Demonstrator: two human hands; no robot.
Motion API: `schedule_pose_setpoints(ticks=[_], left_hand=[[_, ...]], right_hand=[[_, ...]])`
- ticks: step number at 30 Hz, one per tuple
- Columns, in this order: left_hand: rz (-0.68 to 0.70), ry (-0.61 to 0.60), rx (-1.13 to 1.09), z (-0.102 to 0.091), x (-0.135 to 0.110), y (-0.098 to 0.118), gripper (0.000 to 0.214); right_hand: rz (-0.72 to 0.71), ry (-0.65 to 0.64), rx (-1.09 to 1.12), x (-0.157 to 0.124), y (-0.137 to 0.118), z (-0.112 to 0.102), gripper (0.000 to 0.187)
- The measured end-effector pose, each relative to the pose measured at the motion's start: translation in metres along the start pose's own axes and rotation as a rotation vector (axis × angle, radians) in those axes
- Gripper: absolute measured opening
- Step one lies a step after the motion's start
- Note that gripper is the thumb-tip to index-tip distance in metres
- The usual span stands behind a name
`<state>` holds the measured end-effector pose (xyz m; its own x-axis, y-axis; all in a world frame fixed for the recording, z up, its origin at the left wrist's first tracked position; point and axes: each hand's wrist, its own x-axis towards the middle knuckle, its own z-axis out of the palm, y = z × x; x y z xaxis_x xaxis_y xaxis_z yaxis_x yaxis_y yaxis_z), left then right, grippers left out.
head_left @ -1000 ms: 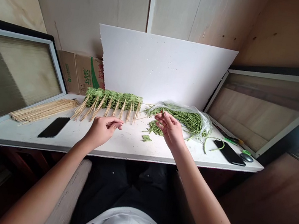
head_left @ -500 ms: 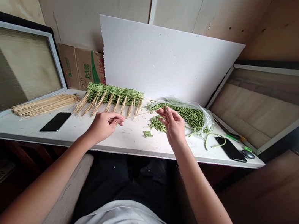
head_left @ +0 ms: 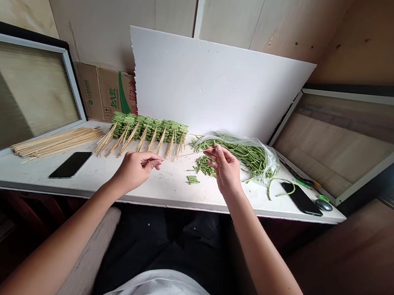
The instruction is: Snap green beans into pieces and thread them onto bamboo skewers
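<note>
My left hand point(head_left: 136, 170) is closed on one end of a thin bamboo skewer point(head_left: 182, 155), held slanting up to the right above the table. At the skewer's other end, the fingers of my right hand point(head_left: 226, 168) are pinched around a small green bean piece, mostly hidden by the fingertips. Below and behind that hand lies a pile of cut green bean pieces point(head_left: 204, 166). A small neat group of cut pieces point(head_left: 193, 180) rests nearer the front edge. Stacked bean skewers point(head_left: 148, 130), their sticks pointing toward me, stand behind my left hand.
Loose bamboo skewers point(head_left: 57, 140) and a black phone point(head_left: 71, 164) lie on the left. A clear plastic bag point(head_left: 272, 163) of long beans point(head_left: 249, 154) sits back right, near another phone point(head_left: 302, 199) and a dark mouse point(head_left: 323, 205). A white foam board point(head_left: 215, 87) stands behind.
The view has tilted up slightly. Both hands keep hold of the skewer and the bean piece, with only a slight shift of the right fingers.
</note>
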<state>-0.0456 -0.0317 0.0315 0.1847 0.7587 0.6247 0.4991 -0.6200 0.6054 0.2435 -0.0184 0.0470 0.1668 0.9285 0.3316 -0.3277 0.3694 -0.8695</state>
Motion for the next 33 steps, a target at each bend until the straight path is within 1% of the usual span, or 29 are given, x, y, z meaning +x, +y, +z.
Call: schedule_pose_setpoints(ticks=[6, 17, 23, 27, 33], left_hand=[[0.005, 0.015, 0.017, 0.0017, 0.0004, 0.0000, 0.029], [-0.011, -0.003, 0.019, 0.0030, 0.0009, -0.0045, 0.030], [-0.011, 0.005, 0.024, 0.0028, 0.0015, -0.0052, 0.028], [-0.018, 0.012, 0.037, 0.0020, 0.0007, -0.0048, 0.027], [0.035, 0.064, 0.120, 0.0010, -0.0011, -0.0029, 0.022]], right_hand=[[-0.003, 0.000, 0.039, -0.0020, -0.0018, 0.0025, 0.042], [0.019, -0.006, 0.052, -0.0041, -0.0033, 0.0030, 0.036], [0.002, 0.001, 0.038, -0.0039, -0.0033, 0.0032, 0.040], [-0.009, -0.004, 0.037, -0.0040, -0.0038, 0.0025, 0.038], [-0.029, -0.006, 0.028, -0.0030, -0.0029, 0.0010, 0.035]])
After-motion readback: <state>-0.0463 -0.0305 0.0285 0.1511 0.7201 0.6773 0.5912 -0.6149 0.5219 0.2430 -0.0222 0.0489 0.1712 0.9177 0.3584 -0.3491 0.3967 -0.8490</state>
